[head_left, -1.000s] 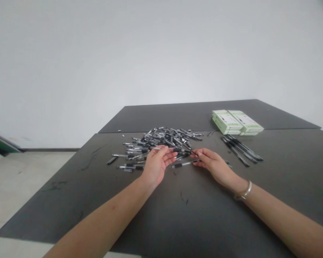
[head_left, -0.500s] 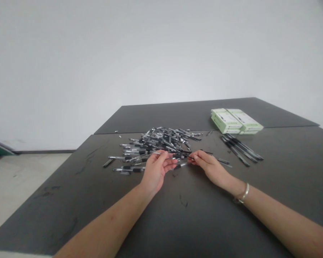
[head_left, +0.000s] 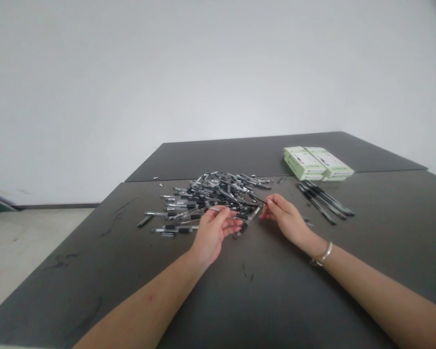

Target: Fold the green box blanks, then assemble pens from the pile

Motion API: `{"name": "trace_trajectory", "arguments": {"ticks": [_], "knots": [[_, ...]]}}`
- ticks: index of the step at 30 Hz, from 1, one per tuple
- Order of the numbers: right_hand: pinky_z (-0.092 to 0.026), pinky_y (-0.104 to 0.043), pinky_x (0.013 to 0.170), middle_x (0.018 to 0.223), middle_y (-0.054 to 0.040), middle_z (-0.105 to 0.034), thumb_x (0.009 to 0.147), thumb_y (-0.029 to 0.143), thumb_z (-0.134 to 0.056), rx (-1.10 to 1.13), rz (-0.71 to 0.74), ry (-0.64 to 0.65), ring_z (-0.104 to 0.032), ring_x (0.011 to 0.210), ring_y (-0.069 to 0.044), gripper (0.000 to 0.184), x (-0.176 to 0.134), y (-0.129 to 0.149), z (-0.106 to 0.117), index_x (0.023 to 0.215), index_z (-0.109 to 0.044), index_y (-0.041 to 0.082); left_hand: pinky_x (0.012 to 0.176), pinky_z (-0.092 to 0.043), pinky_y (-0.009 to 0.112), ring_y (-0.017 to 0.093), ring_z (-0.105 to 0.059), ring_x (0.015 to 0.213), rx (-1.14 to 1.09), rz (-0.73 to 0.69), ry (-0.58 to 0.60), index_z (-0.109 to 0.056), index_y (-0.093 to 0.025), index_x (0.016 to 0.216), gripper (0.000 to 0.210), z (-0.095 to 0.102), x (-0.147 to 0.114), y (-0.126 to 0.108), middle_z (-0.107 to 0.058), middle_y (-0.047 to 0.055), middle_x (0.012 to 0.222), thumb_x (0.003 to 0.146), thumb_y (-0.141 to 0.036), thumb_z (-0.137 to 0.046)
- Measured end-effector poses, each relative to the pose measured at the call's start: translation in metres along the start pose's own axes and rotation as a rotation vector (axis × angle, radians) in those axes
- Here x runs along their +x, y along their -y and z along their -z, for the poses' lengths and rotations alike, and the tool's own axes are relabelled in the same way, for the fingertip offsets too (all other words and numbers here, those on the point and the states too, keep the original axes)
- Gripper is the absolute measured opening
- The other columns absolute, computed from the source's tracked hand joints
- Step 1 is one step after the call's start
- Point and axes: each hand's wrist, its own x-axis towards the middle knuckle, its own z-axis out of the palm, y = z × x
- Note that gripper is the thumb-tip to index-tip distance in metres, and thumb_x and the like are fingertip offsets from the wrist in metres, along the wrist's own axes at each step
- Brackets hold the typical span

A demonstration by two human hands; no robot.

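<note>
My left hand (head_left: pixel 213 230) pinches a clear pen with a black grip (head_left: pixel 241 216) between thumb and fingers. The pen's grip end points right, and part of its barrel is hidden by the hand. To the right, my right hand (head_left: pixel 281 215) is closed on a thin dark rod that looks like a pen refill (head_left: pixel 257 198). It points up and left over the pile's edge. Between the hands a clear pen piece with a black grip (head_left: pixel 250 220) lies tilted. Behind my left hand spreads a heap of clear and black pens and parts (head_left: pixel 218 189).
A row of several black-gripped pens (head_left: pixel 325 201) lies right of my right hand. Stacked white and green boxes (head_left: pixel 318 162) stand behind it. Small loose pieces (head_left: pixel 161 184) lie at the back left of the dark table (head_left: pixel 218 300). A pale wall (head_left: pixel 218 72) rises behind.
My right hand has moved slightly right and up, away from the pen in my left hand. The thin rod now points up-left. The loose pen piece between the hands has turned.
</note>
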Motion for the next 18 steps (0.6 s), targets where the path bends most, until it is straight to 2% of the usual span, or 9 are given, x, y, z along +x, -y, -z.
{"name": "trace_trajectory", "arguments": {"ticks": [2, 4, 8, 12, 15, 18], "knots": [[-0.055, -0.036, 0.071, 0.076, -0.0019, -0.058, 0.086, 0.053, -0.05, 0.007, -0.052, 0.015, -0.062, 0.072, -0.018, 0.032, -0.002, 0.002, -0.001, 0.08, -0.049, 0.021, 0.059, -0.056, 0.027, 0.018, -0.07, 0.065, 0.005, 0.003, 0.005, -0.052, -0.016, 0.088, 0.016, 0.0, 0.0, 0.0, -0.07, 0.007, 0.081, 0.079, -0.019, -0.065], [-0.056, -0.037, 0.073, 0.08, -0.0038, -0.06, 0.084, 0.055, -0.052, 0.001, -0.074, 0.021, -0.064, 0.081, -0.02, 0.034, -0.003, 0.003, -0.002, 0.08, -0.05, 0.021, 0.058, -0.055, 0.027, 0.018, -0.069, 0.064, 0.01, 0.002, 0.01, -0.052, -0.016, 0.087, 0.017, 0.0, -0.001, 0.0, -0.07, 0.007, 0.08, 0.079, -0.02, -0.066], [-0.054, -0.04, 0.083, 0.086, -0.0049, -0.061, 0.08, 0.057, -0.056, -0.012, -0.045, 0.03, -0.063, 0.093, -0.023, 0.037, -0.002, 0.001, -0.003, 0.078, -0.052, 0.021, 0.057, -0.055, 0.027, 0.018, -0.069, 0.064, 0.004, 0.006, 0.025, -0.052, -0.016, 0.087, 0.018, 0.001, -0.001, 0.0, -0.07, 0.007, 0.08, 0.078, -0.021, -0.067], [-0.055, -0.037, 0.081, 0.09, -0.0054, -0.062, 0.081, 0.057, -0.056, 0.041, -0.053, 0.028, -0.063, 0.095, -0.022, 0.037, -0.005, 0.004, 0.001, 0.08, -0.052, 0.02, 0.057, -0.055, 0.027, 0.017, -0.069, 0.063, -0.005, 0.008, 0.018, -0.052, -0.016, 0.087, 0.017, 0.002, 0.0, -0.001, -0.07, 0.006, 0.08, 0.078, -0.019, -0.067], [-0.055, -0.032, 0.067, 0.082, -0.0045, -0.063, 0.085, 0.056, -0.05, -0.011, -0.065, 0.033, -0.063, 0.079, -0.018, 0.035, -0.01, 0.011, 0.011, 0.08, -0.05, 0.02, 0.057, -0.054, 0.025, 0.017, -0.069, 0.063, -0.037, 0.005, 0.008, -0.053, -0.015, 0.086, 0.018, 0.002, 0.0, -0.005, -0.071, 0.007, 0.08, 0.077, -0.018, -0.068], [-0.046, -0.026, 0.05, 0.061, 0.0021, -0.055, 0.09, 0.053, -0.043, -0.159, -0.054, 0.054, -0.054, 0.052, -0.013, 0.034, -0.015, 0.018, 0.023, 0.078, -0.047, 0.021, 0.057, -0.054, 0.025, 0.017, -0.069, 0.064, -0.085, -0.017, 0.016, -0.055, -0.015, 0.084, 0.017, 0.004, 0.0, -0.009, -0.071, 0.007, 0.079, 0.075, -0.019, -0.069]]}}
